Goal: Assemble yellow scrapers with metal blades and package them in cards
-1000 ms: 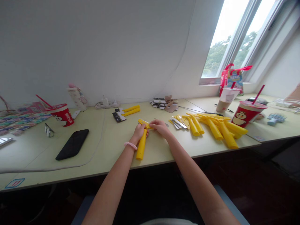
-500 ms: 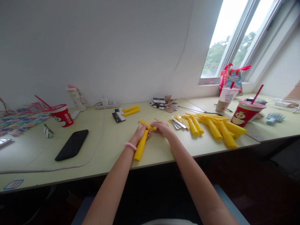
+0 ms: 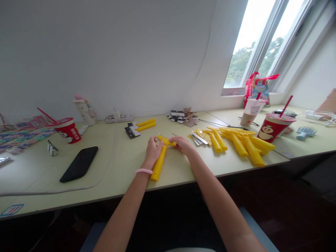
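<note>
A yellow scraper [image 3: 159, 163] lies before me at the table's front edge, its handle toward me and its wide head away. My left hand [image 3: 152, 151] grips the left end of the head, thumb on top; a pink coil band is round that wrist. At the right end of the head, my right hand [image 3: 182, 144] pinches with bent fingers. A thin rod [image 3: 174, 134] sticks out past those fingers; its kind is too small to tell. Beside the right hand lie flat metal blades [image 3: 200, 136] and a pile of yellow scraper handles [image 3: 238, 143].
Behind are two carded yellow scrapers [image 3: 143, 125] and stacked cards [image 3: 183, 116]. A black phone [image 3: 79, 163] and a red cup [image 3: 68, 131] stand left, with a power strip [image 3: 119, 119] near the wall. More drink cups [image 3: 274, 129] are at right.
My left hand has shifted slightly left and opened its hold around the scraper's neck, now holding the head's left end. The right hand stays at the head's right end.
</note>
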